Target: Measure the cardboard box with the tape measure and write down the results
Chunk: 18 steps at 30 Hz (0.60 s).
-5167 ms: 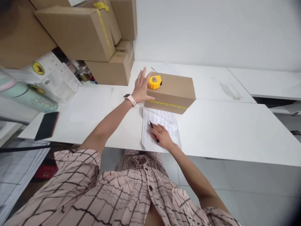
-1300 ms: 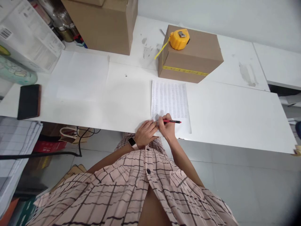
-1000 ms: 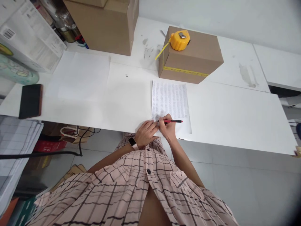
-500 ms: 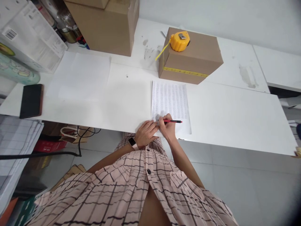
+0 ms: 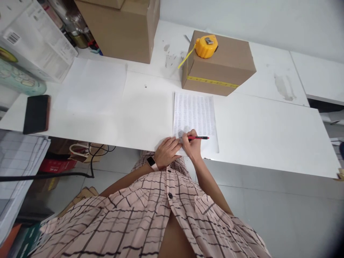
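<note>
Fingers of the right hand (image 5: 191, 144) pinch the pen (image 5: 200, 137); left hand (image 5: 166, 151) lies flat, fingers nearly together, at the near-left corner of the sheet (image 5: 195, 113).
Left hand's off the far box (image 5: 225, 68) since my earlier view; I'd judge work's moved to writing.

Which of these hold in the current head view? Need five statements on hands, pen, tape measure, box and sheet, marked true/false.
1. The right hand holds a red-and-black pen. True.
2. The tape measure lies on the floor. False: the tape measure sits on the cardboard box.
3. The printed sheet lies nearer the person than the cardboard box. True.
4. The left hand grips a phone. False: the left hand rests beside the right hand.
5. A watch is on the left wrist. True.
</note>
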{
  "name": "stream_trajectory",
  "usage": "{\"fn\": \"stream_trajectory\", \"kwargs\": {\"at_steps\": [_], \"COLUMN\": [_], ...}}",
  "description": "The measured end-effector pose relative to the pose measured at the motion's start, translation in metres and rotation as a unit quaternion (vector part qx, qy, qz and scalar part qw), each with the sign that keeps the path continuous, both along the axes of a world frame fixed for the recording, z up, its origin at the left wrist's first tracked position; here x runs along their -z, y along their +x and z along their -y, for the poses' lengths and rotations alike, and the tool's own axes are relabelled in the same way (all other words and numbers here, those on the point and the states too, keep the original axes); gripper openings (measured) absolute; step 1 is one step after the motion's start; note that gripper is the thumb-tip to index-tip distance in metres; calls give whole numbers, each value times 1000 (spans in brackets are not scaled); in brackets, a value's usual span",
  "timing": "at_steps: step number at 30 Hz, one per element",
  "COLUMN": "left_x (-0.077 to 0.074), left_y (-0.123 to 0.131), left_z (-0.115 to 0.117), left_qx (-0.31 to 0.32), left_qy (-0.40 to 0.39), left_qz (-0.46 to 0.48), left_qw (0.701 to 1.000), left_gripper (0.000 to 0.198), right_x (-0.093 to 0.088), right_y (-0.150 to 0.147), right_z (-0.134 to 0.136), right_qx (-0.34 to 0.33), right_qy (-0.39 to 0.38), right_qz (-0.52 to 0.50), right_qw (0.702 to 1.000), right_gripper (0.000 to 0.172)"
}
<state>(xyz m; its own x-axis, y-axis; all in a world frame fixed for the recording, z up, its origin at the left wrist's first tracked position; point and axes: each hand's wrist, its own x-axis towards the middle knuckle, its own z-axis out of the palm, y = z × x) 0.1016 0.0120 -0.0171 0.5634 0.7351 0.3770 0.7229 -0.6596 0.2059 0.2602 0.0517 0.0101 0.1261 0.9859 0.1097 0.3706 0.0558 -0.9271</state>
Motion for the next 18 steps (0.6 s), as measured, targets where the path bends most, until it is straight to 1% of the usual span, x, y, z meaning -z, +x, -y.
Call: {"fn": "stream_trajectory", "kwargs": {"at_steps": [6,11,18], "left_x": [-1,-1,-2], "left_y": [0,0,0], "left_z": [0,0,1], "left_qx": [-2,4,1], "left_qy": [-2,-2,-10], "left_qz": [-6,4,-8], "left_qw": [1000,1000,1000], "left_gripper": [54,55,54], "right_x": [-3,-3,-1], "right_y": [-1,-1,-1], "right_z": [0,0,0], "right_qx": [5,25,16], "right_qy": [-8,-11,-5], "right_qz": [-8,-17,-4], "right_qw": [1000,999,1000], "right_gripper": [26,26,27]}}
